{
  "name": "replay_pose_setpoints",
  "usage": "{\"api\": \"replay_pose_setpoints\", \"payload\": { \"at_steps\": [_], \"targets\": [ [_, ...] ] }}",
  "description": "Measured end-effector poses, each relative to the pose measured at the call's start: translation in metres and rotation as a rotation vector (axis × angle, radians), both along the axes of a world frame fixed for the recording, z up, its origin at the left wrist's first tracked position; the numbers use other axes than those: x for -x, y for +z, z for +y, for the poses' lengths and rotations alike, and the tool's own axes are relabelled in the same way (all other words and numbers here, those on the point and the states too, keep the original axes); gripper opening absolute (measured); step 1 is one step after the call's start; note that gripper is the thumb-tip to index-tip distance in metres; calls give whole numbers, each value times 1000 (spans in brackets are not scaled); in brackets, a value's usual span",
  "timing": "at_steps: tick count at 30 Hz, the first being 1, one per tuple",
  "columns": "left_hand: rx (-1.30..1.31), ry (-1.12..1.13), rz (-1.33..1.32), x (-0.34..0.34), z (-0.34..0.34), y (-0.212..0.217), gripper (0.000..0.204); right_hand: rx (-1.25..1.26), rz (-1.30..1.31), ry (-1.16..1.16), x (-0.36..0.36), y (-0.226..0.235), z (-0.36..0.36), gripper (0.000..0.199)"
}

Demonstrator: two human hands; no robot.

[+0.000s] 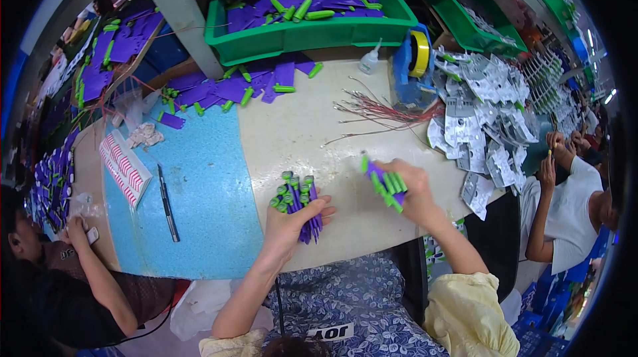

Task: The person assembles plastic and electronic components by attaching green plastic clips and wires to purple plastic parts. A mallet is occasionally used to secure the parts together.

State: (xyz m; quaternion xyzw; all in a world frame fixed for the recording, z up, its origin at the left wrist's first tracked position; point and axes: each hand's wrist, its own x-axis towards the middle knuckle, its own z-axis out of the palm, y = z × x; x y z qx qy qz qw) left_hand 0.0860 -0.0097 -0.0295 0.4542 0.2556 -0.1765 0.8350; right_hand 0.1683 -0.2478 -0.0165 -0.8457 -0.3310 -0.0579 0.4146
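Note:
My left hand (289, 227) is closed round a bundle of purple strips with green ends (292, 192), held upright near the table's front edge. Its thumb presses across the purple parts while the green ends point up. To the right and apart from it, my right hand (417, 196) grips a second, smaller bundle of purple-and-green pieces (385, 183), tilted toward the left. The palm side of the right hand is hidden. Between the two bundles shows bare cream tabletop (349, 224).
A green bin (299, 39) of purple-and-green pieces stands at the back, more lying before it. Thin red wires (379, 112), a tape dispenser (407, 68) and silvery-white moulded parts (465, 124) are at right. A black pen-like tool (167, 204) lies left. Co-workers sit on both sides.

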Motion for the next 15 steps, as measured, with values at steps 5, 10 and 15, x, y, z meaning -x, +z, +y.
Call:
{"api": "replay_pose_setpoints", "payload": {
  "at_steps": [5, 10, 15],
  "targets": [
    [671, 183, 270, 6, -53, 3, 47, 474, -49, -90, -11, -3, -58, 46],
    [622, 422, 254, 2, -84, -5, 48, 613, 102, 54, -20, 40, -56, 67],
    [677, 380, 339, -5, -97, 4, 62, 310, 155, 256, -18, 31, 12, 47]
  ]
}}
